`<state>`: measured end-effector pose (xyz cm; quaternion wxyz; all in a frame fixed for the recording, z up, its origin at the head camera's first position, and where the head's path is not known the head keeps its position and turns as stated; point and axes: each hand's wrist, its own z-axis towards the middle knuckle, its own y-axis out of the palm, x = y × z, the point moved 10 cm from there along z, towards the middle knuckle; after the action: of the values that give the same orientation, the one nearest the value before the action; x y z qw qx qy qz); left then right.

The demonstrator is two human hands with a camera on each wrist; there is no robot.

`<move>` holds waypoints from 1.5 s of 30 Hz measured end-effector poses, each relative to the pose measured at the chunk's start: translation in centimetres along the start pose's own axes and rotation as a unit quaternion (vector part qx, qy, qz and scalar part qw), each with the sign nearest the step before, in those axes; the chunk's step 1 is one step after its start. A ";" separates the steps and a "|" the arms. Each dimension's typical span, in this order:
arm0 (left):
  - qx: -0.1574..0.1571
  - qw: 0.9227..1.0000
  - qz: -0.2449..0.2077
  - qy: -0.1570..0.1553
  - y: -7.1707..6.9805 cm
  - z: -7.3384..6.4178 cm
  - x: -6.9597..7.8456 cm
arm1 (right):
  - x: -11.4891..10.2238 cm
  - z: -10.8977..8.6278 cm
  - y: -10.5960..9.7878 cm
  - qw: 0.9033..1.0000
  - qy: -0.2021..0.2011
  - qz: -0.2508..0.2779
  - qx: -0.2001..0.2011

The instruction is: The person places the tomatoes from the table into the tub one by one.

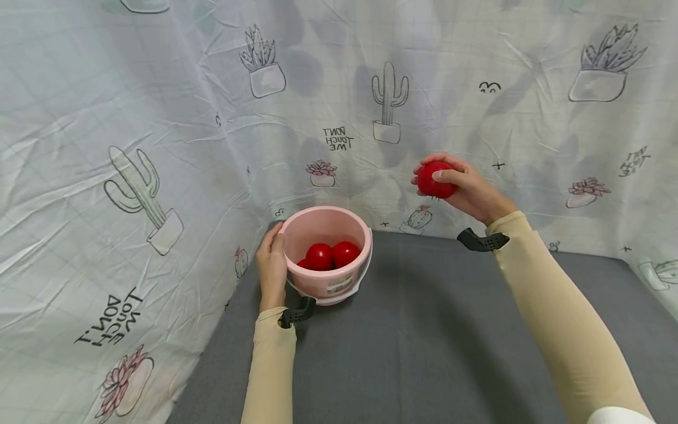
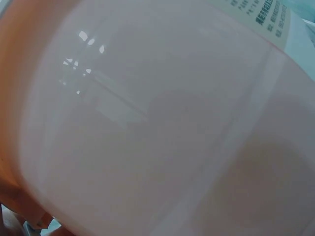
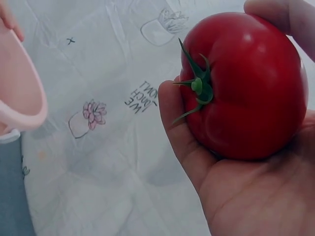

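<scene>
My right hand [image 1: 466, 182] grips a red tomato [image 1: 435, 180] in the air, to the right of and higher than the bucket. In the right wrist view, the tomato [image 3: 246, 83] shows a green stem and leaves, with thumb and fingers around it. A pink bucket [image 1: 323, 282] stands upright at the back left of the grey surface. My left hand [image 1: 272, 265] holds the bucket's left side near the rim; some fingers are hidden. Several red tomatoes [image 1: 319, 257] lie inside. The pink bucket wall [image 2: 162, 118] fills most of the left wrist view.
The bucket's pale handle [image 1: 365, 268] hangs down at its front right. A white cloth [image 1: 450, 88] printed with cacti rises behind and at the left of the grey surface [image 1: 365, 353]. Black wrist mounts [image 1: 482, 240] sit on both forearms.
</scene>
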<state>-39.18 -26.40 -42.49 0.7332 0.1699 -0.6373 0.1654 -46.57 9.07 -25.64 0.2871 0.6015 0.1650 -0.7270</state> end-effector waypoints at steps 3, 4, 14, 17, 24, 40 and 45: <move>0.001 1.000 0.000 0.003 -0.1 0.0 0.0 | -0.3 0.7 0.5 1.000 0.004 -0.012 -0.004; 0.001 1.000 0.002 0.002 -0.1 0.0 0.0 | -0.4 1.0 0.6 1.000 0.007 -0.018 -0.006; 0.004 1.000 0.005 -0.001 -0.7 0.2 0.2 | 0.1 4.4 3.6 0.995 0.066 -0.073 -0.032; 0.005 1.000 0.009 -0.003 -0.9 0.2 0.2 | 0.6 5.8 4.5 0.994 0.067 -0.081 -0.029; 0.006 1.000 0.015 -0.001 -0.7 0.1 0.3 | 2.1 8.2 6.3 0.995 0.066 -0.065 -0.029; 0.013 1.000 0.006 0.002 -0.3 0.3 0.2 | 7.0 12.2 12.0 0.992 0.086 -0.038 -0.085; 0.011 1.000 0.003 -0.001 -0.1 0.2 0.2 | 8.9 12.8 12.3 0.993 0.092 -0.010 -0.076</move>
<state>-39.25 -26.57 -42.28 0.7300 0.1760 -0.6369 0.1748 -49.95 -9.97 -30.08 0.3080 0.6410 0.2512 -0.6567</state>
